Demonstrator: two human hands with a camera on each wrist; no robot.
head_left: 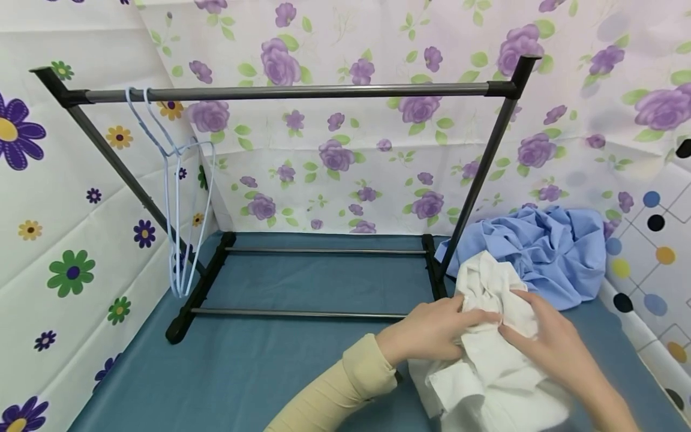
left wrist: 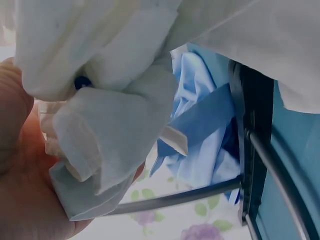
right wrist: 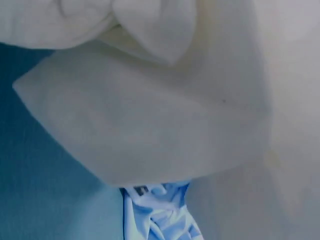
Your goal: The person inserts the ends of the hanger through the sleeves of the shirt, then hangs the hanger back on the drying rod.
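A crumpled white shirt (head_left: 502, 384) is bunched up between both hands at the front right. My left hand (head_left: 434, 330) grips its gathered cloth from the left, fingers partly hidden in the folds. From the other side my right hand (head_left: 558, 345) pinches the same bunch between thumb and fingers. Close up in the left wrist view, the shirt's folded edges (left wrist: 100, 135) lie against the palm (left wrist: 30, 195), and a dark button (left wrist: 82, 82) shows. White cloth (right wrist: 150, 115) fills most of the right wrist view, where the hand itself is out of sight.
A crumpled blue garment (head_left: 561, 252) lies behind the shirt, beside the right foot of a dark metal clothes rack (head_left: 302, 93). Light blue hangers (head_left: 175, 198) hang at the rail's left end. Blue-green cloth (head_left: 259, 372) covers the surface; patterned sheets (head_left: 335, 198) enclose it.
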